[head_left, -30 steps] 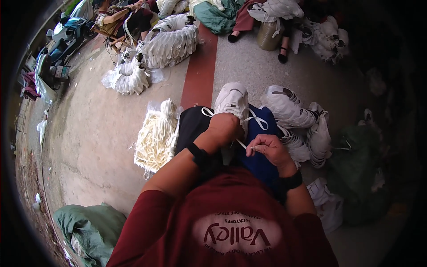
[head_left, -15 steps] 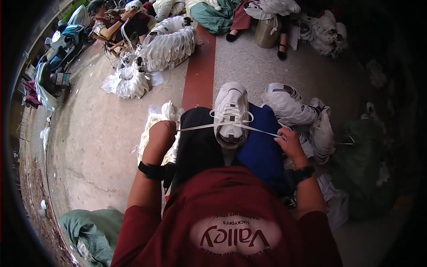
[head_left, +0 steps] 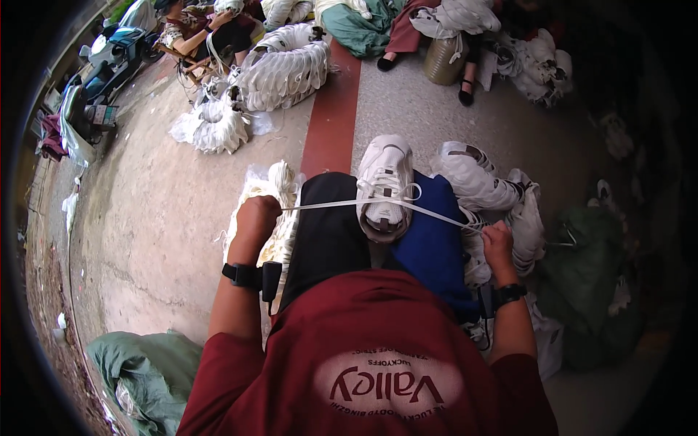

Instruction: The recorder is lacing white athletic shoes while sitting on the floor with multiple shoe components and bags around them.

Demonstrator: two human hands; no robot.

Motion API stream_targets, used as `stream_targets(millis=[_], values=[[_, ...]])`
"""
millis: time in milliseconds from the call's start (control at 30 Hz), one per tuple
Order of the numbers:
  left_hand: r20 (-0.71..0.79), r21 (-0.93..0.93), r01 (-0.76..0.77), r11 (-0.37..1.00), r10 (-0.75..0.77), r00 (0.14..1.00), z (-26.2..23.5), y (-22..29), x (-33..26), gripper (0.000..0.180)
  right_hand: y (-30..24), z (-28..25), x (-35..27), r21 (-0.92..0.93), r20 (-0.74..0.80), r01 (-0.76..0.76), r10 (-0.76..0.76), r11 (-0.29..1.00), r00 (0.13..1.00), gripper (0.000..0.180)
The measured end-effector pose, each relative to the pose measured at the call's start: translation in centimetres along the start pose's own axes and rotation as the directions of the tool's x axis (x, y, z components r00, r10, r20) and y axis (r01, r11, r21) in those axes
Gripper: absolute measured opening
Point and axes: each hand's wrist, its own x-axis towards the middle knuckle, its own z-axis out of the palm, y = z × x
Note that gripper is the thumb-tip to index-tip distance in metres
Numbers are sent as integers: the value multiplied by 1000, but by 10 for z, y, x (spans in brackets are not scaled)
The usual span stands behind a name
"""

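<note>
A white and grey sneaker [head_left: 387, 163] rests between my knees with its toe pointing away from me. From its upper eyelets a white shoelace [head_left: 329, 204] stretches out to both sides, pulled tight. My left hand [head_left: 258, 218] is closed on the left end of the lace, just left of my black-clad knee. Out past the blue cloth [head_left: 430, 240] on my other leg, my right hand [head_left: 498, 243] pinches the right end. One small lace loop [head_left: 412, 191] stands up at the sneaker's right side.
White laces [head_left: 280, 243] lie in a bundle beside my left leg. To my right are several white shoes [head_left: 480, 178] and a green sack [head_left: 582, 269]. Another green sack [head_left: 149, 370] sits at lower left. Ahead, a ring of shoes [head_left: 283, 76] stands near a seated person [head_left: 200, 36].
My right hand has drawn outward to the right and slightly down, with more lace showing. My left hand has shifted a little left. The loop at the sneaker's right has become smaller.
</note>
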Motion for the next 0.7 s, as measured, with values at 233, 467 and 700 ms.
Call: stream_targets(millis=[233,467,700], values=[[-19,66,60,996,-59,998,-7,-19,-4,7,10,0,6,-14,-38,-76,75,997,996,4],[18,120,85,989,-88,996,14,-32,-9,13,3,15,26,538,456,-649,462,538,761,9],[575,-814,453,364,392,718,19,92,-5,15,-114,49,69,831,498,-533,214,159,841,5]])
